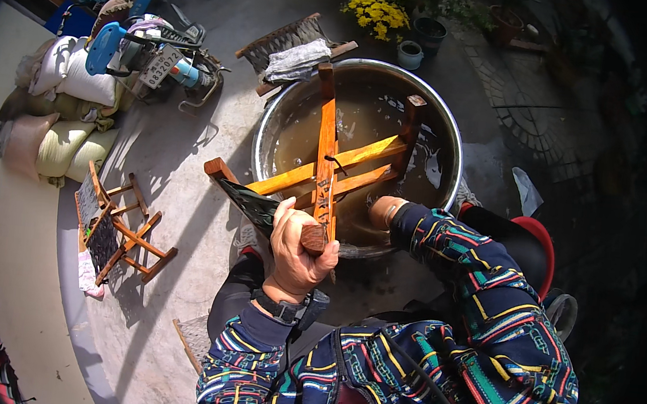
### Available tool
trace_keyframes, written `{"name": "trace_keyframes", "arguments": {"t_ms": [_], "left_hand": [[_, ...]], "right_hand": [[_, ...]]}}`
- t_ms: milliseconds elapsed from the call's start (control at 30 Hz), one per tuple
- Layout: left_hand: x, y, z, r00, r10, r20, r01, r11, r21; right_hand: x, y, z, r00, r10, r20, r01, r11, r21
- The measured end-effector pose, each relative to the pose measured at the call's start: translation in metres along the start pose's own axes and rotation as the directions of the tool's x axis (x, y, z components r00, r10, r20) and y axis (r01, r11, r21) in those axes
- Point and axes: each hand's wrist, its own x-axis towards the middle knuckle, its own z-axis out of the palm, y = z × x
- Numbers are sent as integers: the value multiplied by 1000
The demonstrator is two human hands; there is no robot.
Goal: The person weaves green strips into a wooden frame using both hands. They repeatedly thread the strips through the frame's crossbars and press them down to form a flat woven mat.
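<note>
A large round metal basin (458, 174) of murky brown water stands between my knees. Over it lies a wooden folding stool frame (329, 126), wet and orange-brown, with crossed bars and a dark seat (247, 203) on its left side. My left hand (295, 252) is closed around the near end of one rail, thumb on the right. The wrist bears a black strap. My right hand (382, 212) dips into the water at the basin's near right; its fingers are under the surface, so what they do or hold is hidden.
Another folding stool (133, 236) stands at the left. Beyond the basin, a woven seat (284, 37) carries a grey cloth (297, 59). Flower pots (410, 54) stand at the far side. A blue electric bike (162, 58) and stacked sacks (66, 142) are at upper left.
</note>
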Motion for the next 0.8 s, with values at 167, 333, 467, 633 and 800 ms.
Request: {"name": "trace_keyframes", "arguments": {"t_ms": [167,333,467,633,800], "left_hand": [[-1,-2,1,1000,9,-1,-9,1000,1],[-1,-3,-1,1000,30,4,-30,999,11],[-1,-5,-2,1000,25,8,-25,1000,16],[-1,-4,1,999,23,-24,-23,999,34],[1,-3,2,999,28,-33,-26,997,72]], "right_hand": [[-1,-2,-11,993,99,-57,-101,994,-35],[-46,-4,-49,974,-29,-223,108,931,348],[-99,-23,-83,771,341,-538,252,613,749],[-138,-79,-109,374,156,-914,675,630,383],[-111,-87,-138,370,6,-929,574,784,234]]}}
